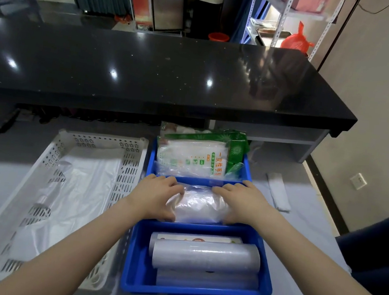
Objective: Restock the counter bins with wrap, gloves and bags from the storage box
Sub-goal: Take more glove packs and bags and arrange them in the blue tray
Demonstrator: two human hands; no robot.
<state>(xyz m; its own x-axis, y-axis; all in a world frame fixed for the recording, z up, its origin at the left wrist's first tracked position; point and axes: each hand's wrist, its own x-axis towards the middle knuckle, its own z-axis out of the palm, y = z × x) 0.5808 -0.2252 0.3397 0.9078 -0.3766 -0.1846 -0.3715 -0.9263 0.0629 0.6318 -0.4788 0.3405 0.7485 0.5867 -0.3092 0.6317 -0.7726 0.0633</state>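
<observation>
Three blue bins stand in a row on the grey table. The near bin (137, 264) holds rolls of wrap (207, 256). In the middle bin (193, 181) lies a clear pack of plastic bags (199, 206). My left hand (156, 197) grips its left end and my right hand (240, 204) grips its right end. The far bin (247, 172) is filled with green-and-white glove packs (194, 157). To the left stands the white perforated storage box (127, 175), with thin clear plastic (74, 193) in its bottom.
A black glossy counter (161, 75) overhangs the far side of the table. A folded white cloth (278, 191) lies on the table right of the bins. A dark blue object (383, 256) is at the right edge. Metal shelving (284, 15) stands beyond the counter.
</observation>
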